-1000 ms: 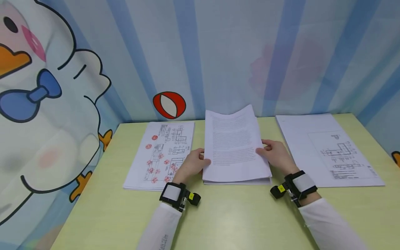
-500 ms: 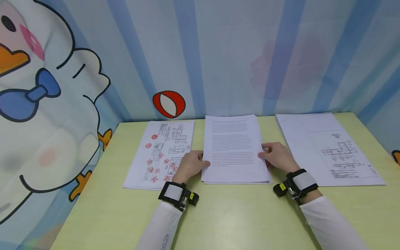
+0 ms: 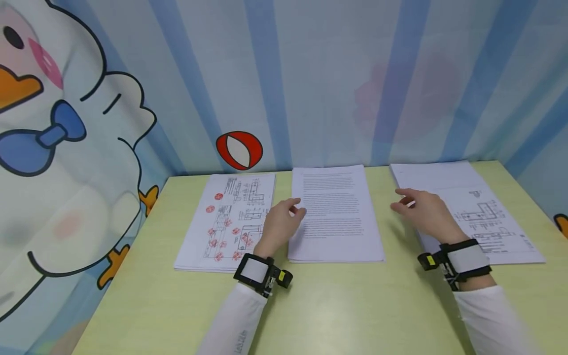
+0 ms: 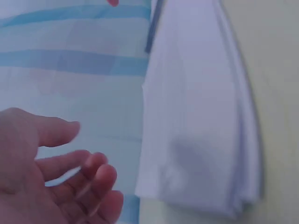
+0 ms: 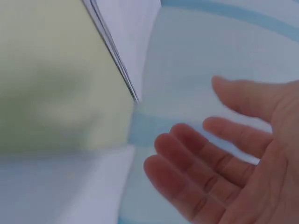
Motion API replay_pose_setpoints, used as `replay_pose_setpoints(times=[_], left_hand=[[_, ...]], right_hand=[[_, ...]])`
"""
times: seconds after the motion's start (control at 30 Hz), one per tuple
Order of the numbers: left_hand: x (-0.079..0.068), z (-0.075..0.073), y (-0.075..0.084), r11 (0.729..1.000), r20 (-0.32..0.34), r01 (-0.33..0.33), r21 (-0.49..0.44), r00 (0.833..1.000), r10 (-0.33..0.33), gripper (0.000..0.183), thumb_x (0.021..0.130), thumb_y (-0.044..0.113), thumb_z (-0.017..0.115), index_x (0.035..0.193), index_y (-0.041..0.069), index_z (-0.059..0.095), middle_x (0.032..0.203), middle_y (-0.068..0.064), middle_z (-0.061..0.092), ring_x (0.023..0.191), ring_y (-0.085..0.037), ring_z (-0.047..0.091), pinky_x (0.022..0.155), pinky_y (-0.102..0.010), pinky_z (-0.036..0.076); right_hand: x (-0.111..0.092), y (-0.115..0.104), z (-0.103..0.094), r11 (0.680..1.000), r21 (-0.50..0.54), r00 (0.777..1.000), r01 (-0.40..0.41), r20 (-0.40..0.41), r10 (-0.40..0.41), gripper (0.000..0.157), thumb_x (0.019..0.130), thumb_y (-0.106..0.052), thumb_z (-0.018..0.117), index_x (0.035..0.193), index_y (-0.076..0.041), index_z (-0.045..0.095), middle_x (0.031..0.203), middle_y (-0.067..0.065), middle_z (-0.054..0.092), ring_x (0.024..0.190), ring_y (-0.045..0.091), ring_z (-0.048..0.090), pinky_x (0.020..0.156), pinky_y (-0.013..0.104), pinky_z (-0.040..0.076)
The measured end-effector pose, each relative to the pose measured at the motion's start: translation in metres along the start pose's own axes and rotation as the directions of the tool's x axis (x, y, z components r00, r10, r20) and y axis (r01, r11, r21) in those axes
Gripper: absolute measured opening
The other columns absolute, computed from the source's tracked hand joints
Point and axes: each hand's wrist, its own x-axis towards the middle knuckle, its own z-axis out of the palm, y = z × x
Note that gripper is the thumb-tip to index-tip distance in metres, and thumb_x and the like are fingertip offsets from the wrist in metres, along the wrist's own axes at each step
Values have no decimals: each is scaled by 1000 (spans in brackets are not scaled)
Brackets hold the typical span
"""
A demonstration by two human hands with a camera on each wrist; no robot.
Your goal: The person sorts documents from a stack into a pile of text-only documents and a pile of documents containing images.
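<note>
Red-stamped drawing stack (image 3: 222, 222) lay left of the text-page stack (image 3: 335, 217). Left hand (image 3: 280, 224) hovered near text-page stack's left edge, grip apart. Text-page stack lay flat on table (image 3: 337, 305). Right hand (image 3: 428, 214) hovered right of it, grip apart; L-shape drawing stack (image 3: 481, 212) lay beyond, same side.

On the pale yellow-green flat tabletop (image 3: 337, 305), before the blue-striped fabric backdrop (image 3: 328, 84), three stacks lie side by side near the far edge. The white paper stack with red-marked drawings (image 3: 241, 217) lies left, the white rectangular paper stack of printed text (image 3: 335, 214) in the middle, the white paper stack with a black line drawing (image 3: 481, 212) right. Tabletop separates them. The left hand (image 3: 280, 224) spans the left gap; the right hand (image 3: 423, 214) is above the right stack's left part.
</note>
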Motion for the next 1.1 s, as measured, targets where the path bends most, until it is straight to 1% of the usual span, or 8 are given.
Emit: replay_pose_setpoints(times=[0.1,0.2,0.3,0.43,0.63,0.83,0.97,1.1], left_hand=[[3,1,17,990,-34,-87,-108,996,84,43,92,26,54,131,8,54,110,-12,64,88,-22,60,70,-35,50],[6,7,37,980,-30,-121,-157,993,118,53,92,26,54,141,9,40,129,-15,54,108,-27,57,85,-42,50],[9,18,57,981,0,-129,-144,991,131,63,92,28,53,147,13,26,143,-15,41,123,-29,49,98,-46,45],[7,40,76,983,78,-153,-97,984,161,65,93,31,53,148,17,22,150,-13,31,134,-27,38,108,-45,37],[-2,76,96,979,201,-186,-85,959,200,63,93,35,51,148,22,25,154,-12,26,137,-27,33,108,-44,37],[-9,104,110,970,266,-225,-89,933,241,59,94,35,50,147,21,27,152,-10,30,136,-23,36,106,-39,40],[-11,119,118,968,271,-227,-108,930,248,57,93,34,51,145,19,31,148,-7,37,134,-20,38,106,-34,40],[-14,130,125,971,277,-184,-155,935,222,55,93,31,52,143,17,36,143,-5,44,130,-17,43,104,-29,41]], right_hand=[[-8,8,-18,997,-60,995,40,-87,-46,59,92,-37,54,133,3,47,113,31,61,93,42,60,62,48,49],[-17,23,-33,993,-115,986,39,-157,-57,60,91,-37,55,134,3,46,121,36,54,98,49,54,69,57,44],[-22,39,-46,986,-163,980,19,-192,-50,65,90,-37,57,137,6,41,130,41,43,109,57,43,81,67,35],[-25,57,-56,978,-209,980,-25,-197,-17,76,89,-40,58,141,8,30,138,46,26,120,64,25,91,75,20],[-27,73,-60,953,-277,975,-121,-213,62,93,85,-51,57,146,6,16,141,48,11,127,65,9,91,80,10],[-29,92,-58,966,-217,984,-144,-134,116,97,85,-53,56,148,3,7,143,47,1,129,65,-4,88,82,4],[-29,106,-54,966,-201,984,-163,-100,145,97,86,-53,54,147,3,4,141,50,0,127,66,-6,86,82,3],[-30,116,-51,956,-212,978,-204,-91,188,97,85,-56,52,146,7,8,137,53,5,124,69,1,84,83,7]])
